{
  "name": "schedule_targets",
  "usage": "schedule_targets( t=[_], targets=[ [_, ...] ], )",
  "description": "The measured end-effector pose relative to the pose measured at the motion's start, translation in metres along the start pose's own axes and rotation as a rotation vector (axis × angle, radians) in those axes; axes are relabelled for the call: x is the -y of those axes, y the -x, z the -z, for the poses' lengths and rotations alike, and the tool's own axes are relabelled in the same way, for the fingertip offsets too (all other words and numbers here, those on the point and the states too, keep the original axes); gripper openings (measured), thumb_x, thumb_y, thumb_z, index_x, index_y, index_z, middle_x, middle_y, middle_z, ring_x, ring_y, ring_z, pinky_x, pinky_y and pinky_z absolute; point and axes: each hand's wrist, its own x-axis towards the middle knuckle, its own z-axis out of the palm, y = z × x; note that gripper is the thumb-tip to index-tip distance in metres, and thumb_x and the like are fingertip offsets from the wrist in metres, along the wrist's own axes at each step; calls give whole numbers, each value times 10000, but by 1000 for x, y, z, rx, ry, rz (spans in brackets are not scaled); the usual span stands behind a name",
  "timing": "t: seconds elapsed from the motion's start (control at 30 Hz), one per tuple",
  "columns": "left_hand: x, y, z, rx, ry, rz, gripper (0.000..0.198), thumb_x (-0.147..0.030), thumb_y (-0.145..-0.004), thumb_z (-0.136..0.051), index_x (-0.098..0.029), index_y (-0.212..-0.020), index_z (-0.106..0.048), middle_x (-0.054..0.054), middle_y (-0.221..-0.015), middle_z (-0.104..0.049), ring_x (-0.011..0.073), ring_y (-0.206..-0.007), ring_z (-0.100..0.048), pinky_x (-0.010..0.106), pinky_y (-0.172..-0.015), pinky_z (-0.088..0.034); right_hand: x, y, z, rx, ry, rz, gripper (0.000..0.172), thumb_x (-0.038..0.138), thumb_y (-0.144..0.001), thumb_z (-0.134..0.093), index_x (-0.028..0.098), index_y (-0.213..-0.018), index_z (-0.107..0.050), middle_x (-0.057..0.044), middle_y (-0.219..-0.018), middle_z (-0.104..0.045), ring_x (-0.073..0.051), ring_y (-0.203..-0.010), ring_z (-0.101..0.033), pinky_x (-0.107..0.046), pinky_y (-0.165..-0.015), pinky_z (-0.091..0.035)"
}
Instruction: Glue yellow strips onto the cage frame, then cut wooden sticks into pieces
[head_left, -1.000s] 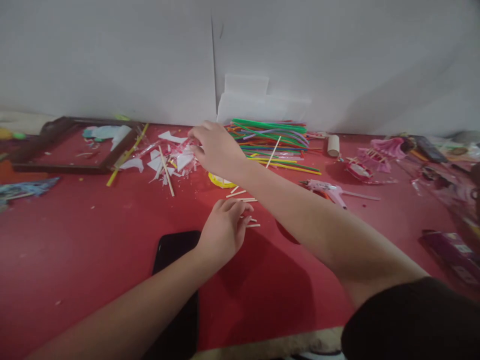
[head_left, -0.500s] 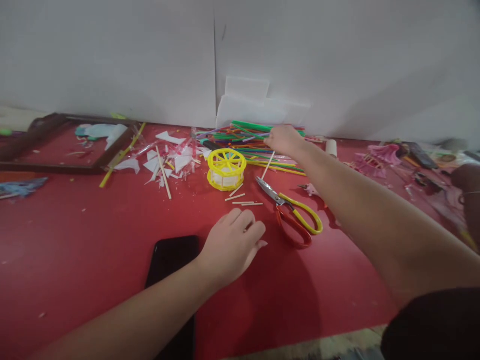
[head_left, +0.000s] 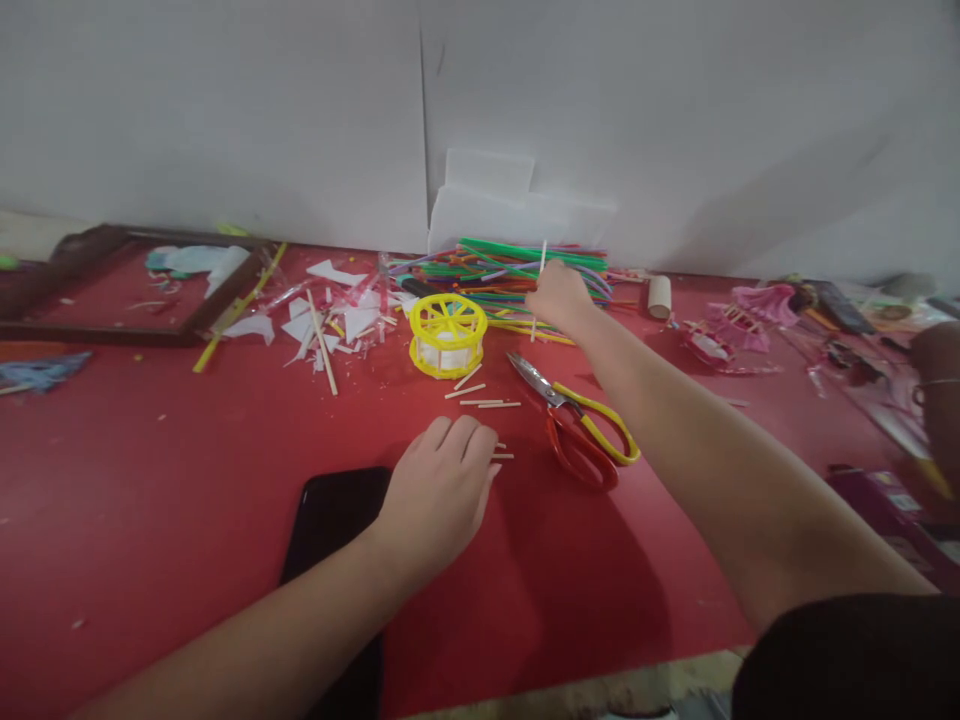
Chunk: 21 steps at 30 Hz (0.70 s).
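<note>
My right hand point(head_left: 559, 298) is closed on a thin pale stick point(head_left: 543, 257), held upright above the bundle of coloured pipe cleaners point(head_left: 495, 265). On the red table, my left hand point(head_left: 439, 490) has its fingers curled and pressed together. Two short wooden sticks point(head_left: 504, 456) poke out past its fingertips; whether it grips them is hidden. Beyond it lie several more short sticks point(head_left: 480, 403). Just behind those stands a yellow wheel-shaped frame point(head_left: 448, 312) with spokes on top and a white core. Scissors point(head_left: 555, 397) with one red and one yellow handle lie half open between my hands.
A black phone point(head_left: 337, 510) lies partly under my left forearm. White paper scraps point(head_left: 300, 325) and a longer stick point(head_left: 322, 343) are at left, near a brown frame point(head_left: 112, 335). A cardboard roll point(head_left: 659, 297) and a pink craft piece point(head_left: 739, 325) sit at right.
My right hand has lowered slightly, and the stick it holds has turned more upright. My left hand has shifted a little left, uncovering the ends of two short sticks.
</note>
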Motion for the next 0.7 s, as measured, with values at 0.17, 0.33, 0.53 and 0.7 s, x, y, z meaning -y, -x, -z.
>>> schedule_targets(
  t=[0.17, 0.33, 0.53, 0.7],
  targets=[
    [2, 0, -3, 20, 10, 12, 142, -190, -914, -474, -163, -977, -599, 85, -957, -596, 261, -859, -517, 417, -790, -475, 12, 42, 36, -9, -460, -95, 356, 164, -809, -618, 165, -1138, -481, -20, -722, -665, -161, -603, -640, -294, -565, -525],
    [6, -9, -4, 25, 95, 19, 143, -137, -906, -471, -152, -901, -613, 83, -894, -609, 239, -826, -532, 399, -785, -473, 18, 112, 49, 236, -947, -128, 171, 285, -793, -691, 185, -843, -562, 10, -647, -643, -115, -526, -624, -249, -504, -539],
    [10, -18, 2, -185, 693, 265, 153, -210, -939, -420, -155, -929, -562, 42, -833, -599, 173, -769, -576, 314, -729, -482, 2, 170, 28, 57, -1232, -146, 197, 401, -858, -621, 232, -851, -519, 22, -721, -669, -115, -562, -645, -263, -518, -561],
    [8, -22, 2, -10, 1357, 387, 224, -315, -953, -419, -168, -888, -575, -42, -649, -485, 99, -610, -569, 260, -698, -516, 2, 181, 16, -27, -1192, -95, 162, 372, -871, -610, 253, -920, -512, 9, -819, -676, -132, -688, -668, -289, -611, -586]
  ],
)
